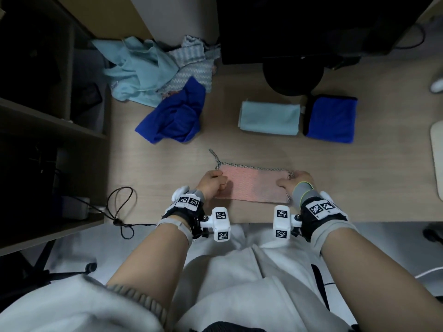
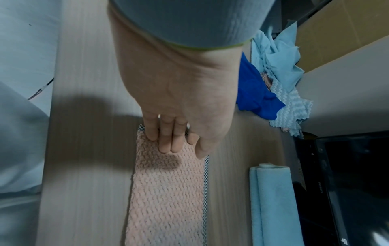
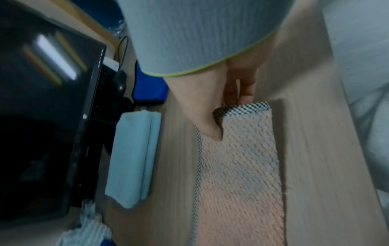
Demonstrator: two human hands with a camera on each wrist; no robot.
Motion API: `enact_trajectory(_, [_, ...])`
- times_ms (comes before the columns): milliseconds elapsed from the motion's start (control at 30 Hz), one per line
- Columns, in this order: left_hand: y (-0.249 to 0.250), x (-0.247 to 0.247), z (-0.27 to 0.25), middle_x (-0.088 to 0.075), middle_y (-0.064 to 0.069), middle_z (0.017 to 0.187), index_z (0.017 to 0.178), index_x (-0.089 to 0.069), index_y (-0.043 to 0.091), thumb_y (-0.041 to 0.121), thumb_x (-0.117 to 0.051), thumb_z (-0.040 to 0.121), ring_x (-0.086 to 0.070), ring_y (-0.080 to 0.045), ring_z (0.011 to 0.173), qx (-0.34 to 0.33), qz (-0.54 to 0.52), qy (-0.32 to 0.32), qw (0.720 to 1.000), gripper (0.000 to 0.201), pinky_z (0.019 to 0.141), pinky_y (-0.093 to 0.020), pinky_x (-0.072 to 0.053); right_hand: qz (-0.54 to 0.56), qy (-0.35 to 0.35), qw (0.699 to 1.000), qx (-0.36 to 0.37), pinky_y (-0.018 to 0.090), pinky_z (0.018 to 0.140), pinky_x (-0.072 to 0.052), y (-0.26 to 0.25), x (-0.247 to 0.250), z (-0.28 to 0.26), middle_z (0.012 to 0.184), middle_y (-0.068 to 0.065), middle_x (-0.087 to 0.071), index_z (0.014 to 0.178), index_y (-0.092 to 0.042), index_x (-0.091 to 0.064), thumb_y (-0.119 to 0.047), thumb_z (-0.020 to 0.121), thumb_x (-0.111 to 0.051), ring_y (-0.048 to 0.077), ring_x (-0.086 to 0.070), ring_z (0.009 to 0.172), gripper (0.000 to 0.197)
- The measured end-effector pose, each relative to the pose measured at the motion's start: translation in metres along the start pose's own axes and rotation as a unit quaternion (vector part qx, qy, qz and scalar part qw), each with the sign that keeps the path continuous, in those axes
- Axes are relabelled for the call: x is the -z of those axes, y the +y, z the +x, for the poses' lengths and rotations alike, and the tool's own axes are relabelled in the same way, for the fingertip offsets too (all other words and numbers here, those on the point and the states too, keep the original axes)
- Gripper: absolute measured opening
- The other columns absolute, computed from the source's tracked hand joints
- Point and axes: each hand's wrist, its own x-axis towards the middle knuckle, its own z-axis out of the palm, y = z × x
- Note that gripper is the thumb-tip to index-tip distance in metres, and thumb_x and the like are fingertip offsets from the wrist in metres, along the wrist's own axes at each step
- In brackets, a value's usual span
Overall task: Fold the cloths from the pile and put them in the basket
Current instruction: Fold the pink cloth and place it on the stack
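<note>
A pink cloth [image 1: 253, 185], folded into a strip on the desk [image 1: 239, 144], is gripped at one end by the left hand [image 1: 212, 184] and pinched at the other by the right hand [image 1: 296, 182]. Beyond the pink cloth, an unfolded pile [image 1: 158, 85] and two folded cloths [image 1: 269, 118] are seen.
</note>
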Motion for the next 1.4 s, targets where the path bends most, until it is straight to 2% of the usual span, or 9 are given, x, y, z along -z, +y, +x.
enact_trajectory(100, [0.005,-0.004,-0.009,-0.033,0.003,0.056,0.064,-0.037,0.025,-0.004,-0.046,0.084,-0.031,-0.010,0.048,0.013,0.021,-0.035,0.999,0.037,0.041,-0.016,-0.026,0.032,-0.056,0.998,-0.023,0.028,0.083,-0.049,0.007,0.012,0.001,0.105,0.004,-0.067,0.118,-0.009,-0.064,-0.037,0.065,-0.081,0.022,-0.063,0.091,0.062])
enact_trajectory(233, [0.013,-0.006,-0.019,-0.032,-0.001,0.055,0.058,-0.040,0.023,-0.007,-0.044,0.082,-0.029,-0.015,0.053,0.021,0.026,-0.028,0.999,0.038,0.047,-0.025,-0.026,0.086,-0.026,0.996,-0.010,0.031,0.088,-0.049,0.002,0.018,-0.005,0.115,0.007,-0.065,0.119,-0.010,-0.063,-0.036,0.073,-0.078,0.028,-0.064,0.100,0.055])
enact_trajectory(367, [0.015,0.006,-0.014,-0.067,-0.027,0.085,0.093,-0.068,-0.003,0.007,-0.053,0.090,-0.061,-0.026,0.078,0.006,0.028,0.071,0.997,0.018,0.074,-0.039,-0.050,0.134,-0.009,0.991,0.019,0.043,0.090,-0.054,-0.012,0.011,-0.017,0.103,0.013,-0.069,0.112,-0.008,-0.064,-0.020,0.078,-0.075,0.029,-0.066,0.092,0.037])
enact_trajectory(500, [0.014,0.012,-0.011,-0.064,-0.012,0.096,0.102,-0.069,0.004,0.023,-0.058,0.087,-0.058,-0.022,0.090,0.010,0.022,0.081,0.996,0.027,0.092,-0.042,-0.051,0.197,-0.084,0.976,0.041,0.029,0.056,-0.058,-0.031,-0.003,-0.035,0.077,0.009,-0.060,0.104,-0.006,-0.056,0.001,0.084,-0.067,0.020,-0.059,0.063,0.024])
enact_trajectory(667, [0.014,0.014,-0.017,-0.065,-0.004,0.098,0.090,-0.063,0.013,0.027,-0.050,0.098,-0.059,-0.014,0.080,0.042,-0.059,0.039,0.997,0.021,0.069,-0.026,-0.045,0.148,-0.102,0.981,0.074,0.024,0.049,-0.057,-0.050,-0.040,-0.045,0.073,0.004,-0.061,0.094,-0.013,-0.060,-0.005,0.080,-0.073,0.013,-0.057,0.055,0.021])
enact_trajectory(767, [0.013,0.017,-0.021,-0.060,-0.010,0.120,0.126,-0.057,0.001,0.033,-0.044,0.101,-0.058,-0.022,0.109,0.045,-0.072,0.018,0.996,0.042,0.086,-0.029,-0.045,0.115,-0.102,0.984,0.094,0.019,0.044,-0.054,-0.059,-0.059,-0.048,0.075,0.002,-0.062,0.087,-0.018,-0.061,-0.008,0.078,-0.074,0.013,-0.057,0.055,0.019])
enact_trajectory(867, [0.009,0.024,-0.017,-0.055,-0.012,0.138,0.138,-0.047,-0.002,0.037,-0.040,0.103,-0.053,-0.025,0.126,0.054,-0.094,-0.001,0.994,0.053,0.102,-0.033,-0.040,0.058,-0.096,0.988,0.104,0.030,0.060,-0.060,-0.068,-0.080,-0.044,0.081,0.004,-0.069,0.076,-0.023,-0.062,-0.014,0.074,-0.076,0.020,-0.065,0.061,0.017])
enact_trajectory(967, [0.009,0.027,-0.016,-0.059,-0.012,0.135,0.133,-0.052,0.000,0.041,-0.042,0.101,-0.057,-0.021,0.112,0.059,-0.122,-0.007,0.991,0.053,0.095,-0.031,-0.041,0.013,-0.093,0.990,0.110,0.042,0.076,-0.060,-0.075,-0.096,-0.042,0.079,0.001,-0.072,0.072,-0.023,-0.063,-0.021,0.067,-0.078,0.026,-0.071,0.074,0.016])
enact_trajectory(1400, [0.016,0.032,-0.017,-0.066,-0.001,0.093,0.105,-0.063,0.011,0.025,-0.047,0.098,-0.061,-0.014,0.083,0.056,-0.130,-0.019,0.990,0.022,0.071,-0.024,-0.045,0.024,-0.150,0.979,0.137,0.035,0.077,-0.058,-0.084,-0.115,-0.054,0.078,-0.002,-0.073,0.082,-0.026,-0.065,-0.028,0.066,-0.077,0.020,-0.067,0.069,0.020])
